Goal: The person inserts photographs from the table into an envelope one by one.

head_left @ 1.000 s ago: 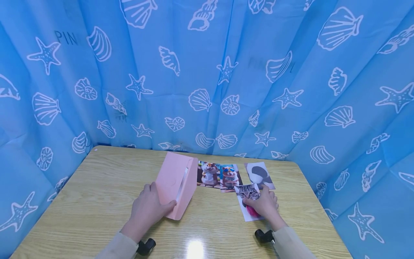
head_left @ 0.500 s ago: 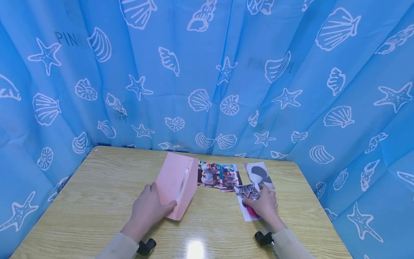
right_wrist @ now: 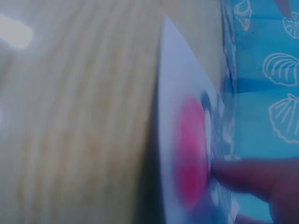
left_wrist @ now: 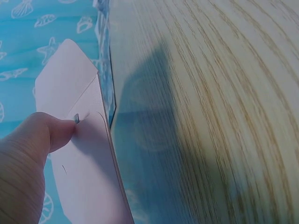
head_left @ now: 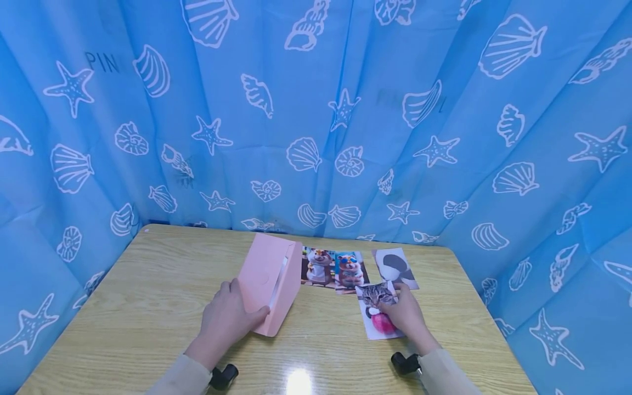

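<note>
My left hand [head_left: 228, 319] grips a pink envelope [head_left: 261, 271] by its near side, tilted up off the table. The thumb lies over the slit-like opening, which shows a strip of white; in the left wrist view the envelope [left_wrist: 93, 177] stands nearly edge-on beside its shadow. My right hand [head_left: 408, 318] pinches a photo card [head_left: 382, 325] of a tabby cat with a bright pink patch, thumb on the printed face. That card [right_wrist: 191, 154] is blurred in the right wrist view, raised at a slant. The fingers behind it are mostly hidden.
Two hamster photo cards, one in white clothes [head_left: 318, 269] and one in sunglasses [head_left: 350, 271], lie beyond and between my hands. A grey-and-white card [head_left: 395, 266] lies behind the cat card. A blue shell-patterned curtain [head_left: 316, 109] hangs along the wooden table's [head_left: 163, 285] back edge.
The right thumb and the cat card have shifted slightly, showing more of the pink patch. The left hand and the envelope stay in place.
</note>
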Tool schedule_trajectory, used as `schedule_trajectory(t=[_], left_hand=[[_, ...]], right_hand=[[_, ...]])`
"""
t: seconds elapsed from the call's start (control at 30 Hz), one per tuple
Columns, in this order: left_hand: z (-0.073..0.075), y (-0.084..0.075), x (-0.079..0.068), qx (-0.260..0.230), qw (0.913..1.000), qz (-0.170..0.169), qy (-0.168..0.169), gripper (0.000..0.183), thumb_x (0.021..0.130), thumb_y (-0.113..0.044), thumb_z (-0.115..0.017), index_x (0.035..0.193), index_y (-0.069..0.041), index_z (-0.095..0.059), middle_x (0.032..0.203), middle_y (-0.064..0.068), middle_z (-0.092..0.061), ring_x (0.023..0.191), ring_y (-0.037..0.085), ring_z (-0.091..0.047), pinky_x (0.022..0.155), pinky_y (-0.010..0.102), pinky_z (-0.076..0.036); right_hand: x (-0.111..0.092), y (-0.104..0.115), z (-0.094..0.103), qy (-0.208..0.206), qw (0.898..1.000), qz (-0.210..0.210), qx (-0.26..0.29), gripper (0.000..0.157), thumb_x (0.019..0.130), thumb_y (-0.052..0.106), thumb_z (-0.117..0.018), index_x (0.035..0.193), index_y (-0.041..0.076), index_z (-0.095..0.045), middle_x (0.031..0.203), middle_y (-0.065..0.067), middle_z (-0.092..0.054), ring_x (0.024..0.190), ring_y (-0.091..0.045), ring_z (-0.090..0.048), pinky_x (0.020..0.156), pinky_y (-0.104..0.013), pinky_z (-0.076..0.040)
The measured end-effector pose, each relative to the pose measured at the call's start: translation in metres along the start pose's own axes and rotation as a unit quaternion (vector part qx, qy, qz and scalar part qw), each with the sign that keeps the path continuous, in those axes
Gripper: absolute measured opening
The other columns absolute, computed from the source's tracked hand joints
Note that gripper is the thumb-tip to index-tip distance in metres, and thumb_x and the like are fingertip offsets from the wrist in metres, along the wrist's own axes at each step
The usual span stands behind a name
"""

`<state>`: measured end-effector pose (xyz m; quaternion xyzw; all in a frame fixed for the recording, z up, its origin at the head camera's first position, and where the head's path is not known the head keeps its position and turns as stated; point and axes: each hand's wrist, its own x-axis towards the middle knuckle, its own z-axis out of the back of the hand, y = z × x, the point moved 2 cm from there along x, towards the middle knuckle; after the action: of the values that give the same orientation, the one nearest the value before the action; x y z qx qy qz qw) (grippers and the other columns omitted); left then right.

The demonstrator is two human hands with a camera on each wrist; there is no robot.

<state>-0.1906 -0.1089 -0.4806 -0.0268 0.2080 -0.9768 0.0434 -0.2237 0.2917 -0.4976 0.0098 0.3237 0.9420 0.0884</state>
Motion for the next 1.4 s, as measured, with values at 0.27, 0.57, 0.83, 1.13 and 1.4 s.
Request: schedule_trajectory(t=[0.27, 0.57, 0.83, 1.13, 1.4], left_hand=[[0.000, 0.001, 0.000, 0.006, 1.0000, 0.003, 0.003, 0.106, 0.068, -0.067, -0.071, 0.131, 0.013, -0.042, 0.109, 0.024, -0.052, 0.086, 0.031, -0.056, 0.070, 0.050, -0.052], [0.001, 0.000, -0.001, 0.005, 1.0000, 0.000, 0.003, 0.105, 0.068, -0.066, -0.072, 0.130, 0.013, -0.043, 0.106, 0.022, -0.052, 0.083, 0.030, -0.055, 0.068, 0.049, -0.052], [0.000, 0.000, -0.003, 0.004, 1.0000, -0.008, -0.005, 0.105, 0.068, -0.066, -0.072, 0.129, 0.014, -0.044, 0.105, 0.023, -0.053, 0.084, 0.031, -0.056, 0.066, 0.048, -0.051], [-0.002, -0.004, -0.004, 0.008, 0.9999, -0.011, -0.004, 0.106, 0.067, -0.068, -0.072, 0.129, 0.014, -0.044, 0.107, 0.023, -0.052, 0.086, 0.031, -0.057, 0.067, 0.048, -0.052], [-0.002, -0.005, -0.004, 0.011, 0.9999, -0.012, -0.002, 0.105, 0.067, -0.067, -0.072, 0.128, 0.014, -0.044, 0.105, 0.022, -0.052, 0.085, 0.031, -0.056, 0.068, 0.047, -0.052]], right_hand=[[-0.001, 0.019, 0.015, 0.018, 0.999, 0.004, 0.048, 0.048, 0.091, 0.010, -0.061, 0.133, -0.007, -0.043, 0.098, -0.017, -0.064, 0.087, -0.026, -0.061, 0.074, -0.042, -0.049], [0.003, 0.049, 0.020, 0.006, 0.994, 0.001, 0.111, 0.053, 0.091, 0.014, -0.066, 0.135, -0.005, -0.044, 0.097, -0.015, -0.058, 0.082, -0.022, -0.056, 0.063, -0.030, -0.047], [0.001, 0.078, 0.019, -0.011, 0.985, 0.033, 0.171, 0.025, 0.091, 0.019, -0.067, 0.103, 0.001, -0.055, 0.089, -0.009, -0.054, 0.072, -0.016, -0.048, 0.057, -0.025, -0.042], [-0.004, 0.113, 0.013, -0.021, 0.971, 0.054, 0.232, 0.021, 0.090, 0.022, -0.069, 0.097, 0.005, -0.058, 0.088, -0.009, -0.056, 0.065, -0.016, -0.048, 0.051, -0.025, -0.041], [-0.009, 0.138, -0.001, -0.021, 0.953, 0.073, 0.293, 0.021, 0.088, 0.016, -0.071, 0.094, 0.001, -0.057, 0.087, -0.010, -0.055, 0.073, -0.018, -0.058, 0.056, -0.026, -0.049]])
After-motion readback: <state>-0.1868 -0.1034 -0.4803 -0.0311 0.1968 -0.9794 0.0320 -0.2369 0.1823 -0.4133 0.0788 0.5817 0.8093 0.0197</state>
